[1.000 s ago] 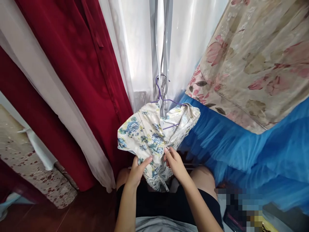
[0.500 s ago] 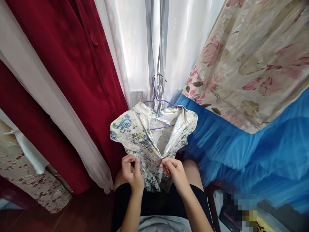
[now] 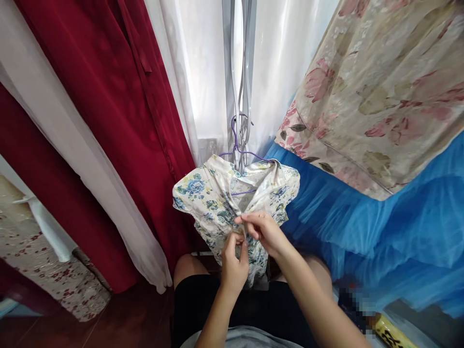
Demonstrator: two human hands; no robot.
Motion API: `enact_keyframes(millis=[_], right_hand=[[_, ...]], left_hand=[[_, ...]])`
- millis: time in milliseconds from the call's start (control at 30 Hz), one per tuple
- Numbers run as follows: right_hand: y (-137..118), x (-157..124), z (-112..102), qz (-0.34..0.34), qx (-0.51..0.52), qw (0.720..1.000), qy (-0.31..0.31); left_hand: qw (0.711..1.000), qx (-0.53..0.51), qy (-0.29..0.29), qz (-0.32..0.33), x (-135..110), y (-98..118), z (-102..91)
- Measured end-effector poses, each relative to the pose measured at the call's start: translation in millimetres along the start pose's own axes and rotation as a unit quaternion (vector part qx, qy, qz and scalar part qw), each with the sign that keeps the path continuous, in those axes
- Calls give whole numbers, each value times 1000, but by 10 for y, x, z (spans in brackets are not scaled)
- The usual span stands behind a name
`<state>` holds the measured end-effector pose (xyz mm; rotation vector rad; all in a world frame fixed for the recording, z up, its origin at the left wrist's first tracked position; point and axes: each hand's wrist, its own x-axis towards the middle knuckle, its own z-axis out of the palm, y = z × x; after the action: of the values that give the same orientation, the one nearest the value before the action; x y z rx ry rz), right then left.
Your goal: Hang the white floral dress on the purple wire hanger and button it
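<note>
A cream floral blouse (image 3: 213,203) with blue and yellow flowers hangs in front of me on a purple wire hanger (image 3: 236,145). Its collar is spread, and the neckline forms a V down to my hands. My right hand (image 3: 266,232) pinches the front edges where that V closes. Just below it, my left hand (image 3: 235,258) is closed on the front opening, thumb against fingers. Any fastener between the fingertips is too small to make out. The blouse's lower part falls between my knees.
Dark red curtains (image 3: 126,130) and a pale sheer cloth hang on the left, white curtains (image 3: 206,63) behind the hanger. A floral cloth (image 3: 362,106) and blue tulle (image 3: 348,227) hang at right. A yellow item (image 3: 393,333) lies at lower right, partly blurred out.
My left hand has moved right, from the blouse's side to its front opening. My right hand has risen along the front, and the V opening is now closed lower down.
</note>
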<state>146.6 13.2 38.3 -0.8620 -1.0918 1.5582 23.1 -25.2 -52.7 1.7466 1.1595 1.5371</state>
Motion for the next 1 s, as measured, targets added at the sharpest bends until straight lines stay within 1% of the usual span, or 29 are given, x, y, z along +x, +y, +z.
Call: enact_keyframes(millis=[100,133,233,333,400,433,467,533,600,633,700,733,767,833,867,900,933,1000], right_hand=[[-403,357,35,-34,-6,999,-9],[-536,465,60,-36,1,999,-20],[-859,672,164,-51,23,998,-37],[-995,672,261,-97,4,995,-24],[-985,593,292,-129,-28,991,-13],[-961,544,295,-142,-42,989,-7],[-929,495,293,-153,-54,987,-1],[-865,411,279,-171,-71,983,15],[-818,349,266,-184,-84,979,29],[-806,326,262,-188,-88,978,33],[-803,289,257,-196,-95,975,38],[-810,277,253,-200,-101,974,40],[-820,269,246,-206,-109,972,39],[-837,275,219,-216,-135,967,25],[-837,291,200,-220,-154,963,12],[-828,316,179,-222,-174,959,0],[-805,348,159,-221,-196,955,-10],[-718,424,125,-212,-239,948,-13]], left_hand=[[999,44,-8,12,13,-69,-20],[998,52,-12,17,11,-92,-26],[997,70,-20,30,-37,-152,-36],[996,80,-19,33,-91,-195,-59],[997,74,-17,30,-54,-189,-100],[997,68,-13,30,5,-163,-130],[998,61,-4,35,95,-117,-166],[997,46,31,59,366,39,-249],[990,36,76,112,722,272,-338],[985,30,84,147,912,406,-382],[974,38,73,210,1267,672,-464],[969,59,51,234,1415,791,-499],[964,91,12,251,1534,894,-527],[948,153,-48,273,1682,1046,-564],[942,178,-62,279,1716,1097,-573],[937,195,-61,283,1730,1135,-579],[935,204,-48,286,1734,1164,-586],[938,198,-5,283,1742,1202,-624]])
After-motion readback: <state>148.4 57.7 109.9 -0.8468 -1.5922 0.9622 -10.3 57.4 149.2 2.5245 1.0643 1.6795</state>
